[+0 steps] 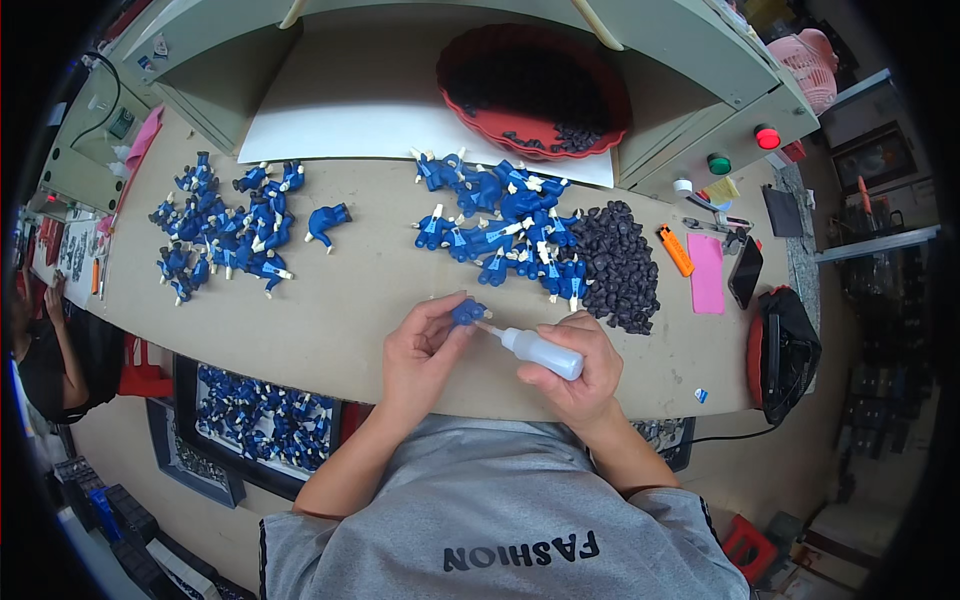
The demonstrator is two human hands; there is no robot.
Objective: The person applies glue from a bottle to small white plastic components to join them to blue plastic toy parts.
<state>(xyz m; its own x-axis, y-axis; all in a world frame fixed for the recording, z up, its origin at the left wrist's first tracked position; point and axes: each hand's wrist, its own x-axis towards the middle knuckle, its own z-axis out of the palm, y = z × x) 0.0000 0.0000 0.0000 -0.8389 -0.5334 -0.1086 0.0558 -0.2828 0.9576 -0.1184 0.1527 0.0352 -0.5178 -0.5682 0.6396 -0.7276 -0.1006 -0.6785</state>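
Observation:
Between the thumb and fingers of my left hand (423, 345) is a small blue plastic figure part (468, 311). My right hand (588, 368) grips a white squeeze bottle (543, 352), tilted so that its thin nozzle meets or nearly meets the blue part; I cannot tell if they touch. Just beyond my hands lies a heap of blue figure parts with pale ends (500, 225). Right of it, against its edge, sits a pile of small black pieces (617, 268). Farther left are more blue figures with dark ends (225, 225), and one blue figure (326, 224) lies apart.
A red basin (447, 95) of black pieces stands under the green-grey machine housing (690, 50). On the right lie an orange cutter (675, 250), a pink pad (706, 273), a phone (745, 271) and a black pouch (790, 350). A tray of blue figures (262, 418) sits below the table edge. Another person (60, 350) is at far left.

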